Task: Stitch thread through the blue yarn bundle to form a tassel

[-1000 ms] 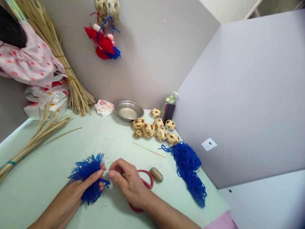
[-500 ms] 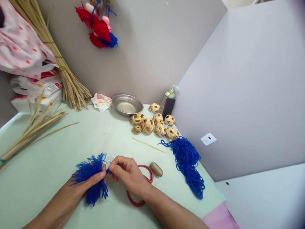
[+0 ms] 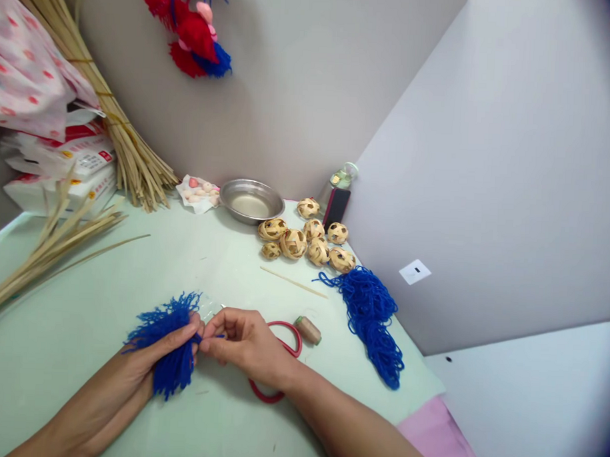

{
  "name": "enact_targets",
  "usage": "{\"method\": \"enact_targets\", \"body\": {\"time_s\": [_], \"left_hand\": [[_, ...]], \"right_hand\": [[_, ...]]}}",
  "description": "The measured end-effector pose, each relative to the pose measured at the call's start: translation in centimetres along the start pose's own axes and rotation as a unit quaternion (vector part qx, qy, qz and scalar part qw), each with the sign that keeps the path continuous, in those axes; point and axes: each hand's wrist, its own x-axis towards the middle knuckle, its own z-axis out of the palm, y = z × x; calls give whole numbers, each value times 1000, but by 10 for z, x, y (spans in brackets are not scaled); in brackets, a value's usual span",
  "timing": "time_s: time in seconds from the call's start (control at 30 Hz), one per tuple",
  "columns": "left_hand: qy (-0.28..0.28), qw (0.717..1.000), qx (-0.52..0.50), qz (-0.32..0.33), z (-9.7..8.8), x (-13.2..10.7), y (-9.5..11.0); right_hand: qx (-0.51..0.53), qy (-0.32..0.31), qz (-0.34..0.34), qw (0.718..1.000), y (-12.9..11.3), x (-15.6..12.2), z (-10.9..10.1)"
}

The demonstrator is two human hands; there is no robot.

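My left hand [image 3: 155, 353] is closed round a bundle of blue yarn [image 3: 172, 370], its frayed ends fanning out above and below the thumb. Close beside it, my right hand [image 3: 244, 340] pinches a short blue yarn strand at the bundle's right side; a bit of it pokes out past the fingers. Partly under my right hand and forearm lie scissors with red handles [image 3: 297, 338]; a metal tip shows above the knuckles. Just right of them a spool of tan thread [image 3: 308, 330] rests on its side.
A blue yarn skein [image 3: 372, 324] lies right. Several woven balls [image 3: 293, 243], a metal bowl [image 3: 252, 201], a phone [image 3: 337, 208] and a bottle [image 3: 341, 180] stand at the back. Straw bundles [image 3: 59, 250] lie left. Red and blue tassels [image 3: 199, 41] hang by the wall.
Both hands have shifted slightly left with the yarn bundle. My right fingers have changed their pinch on the strand, and its end now sticks out to the right. The whole view has shifted a little.
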Motion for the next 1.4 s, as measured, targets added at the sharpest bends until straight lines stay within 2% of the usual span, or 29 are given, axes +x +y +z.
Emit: {"method": "enact_targets", "body": {"time_s": [0.13, 0.23, 0.37, 0.47, 0.6, 0.67, 0.77, 0.83, 0.93, 1.07, 1.27, 1.4], "left_hand": [[25, 999, 41, 24, 7, -7, 5], [12, 997, 65, 32, 9, -11, 5], [4, 999, 46, 24, 11, -12, 4], [31, 999, -6, 11, 13, -10, 11], [73, 995, -73, 16, 14, -8, 22], [72, 996, -53, 15, 13, -8, 21], [34, 999, 26, 32, 12, -12, 14], [10, 997, 72, 40, 13, -15, 8], [2, 993, 107, 49, 16, -16, 4], [8, 991, 121, 62, 17, -15, 7], [34, 993, 98, 51, 15, -15, 8], [34, 993, 102, 51, 17, -14, 7]], "right_hand": [[-29, 25, -17, 999, 4, 1, -3], [-21, 61, -43, 997, 4, 2, -4], [22, 71, -39, 997, 2, 3, -3], [20, 40, -4, 999, 2, 3, -2], [-43, -15, 26, 999, 0, -1, -2], [-71, 11, -2, 997, -4, -4, -2], [-124, 47, -50, 990, -12, -10, -2], [-153, 26, -56, 986, -13, -11, -2], [-145, -5, -50, 988, -9, -9, -2], [-93, 24, -49, 994, -3, -3, -2], [-45, 26, -18, 999, -1, 0, -3], [-69, -23, -23, 997, 0, -2, -4]]}}
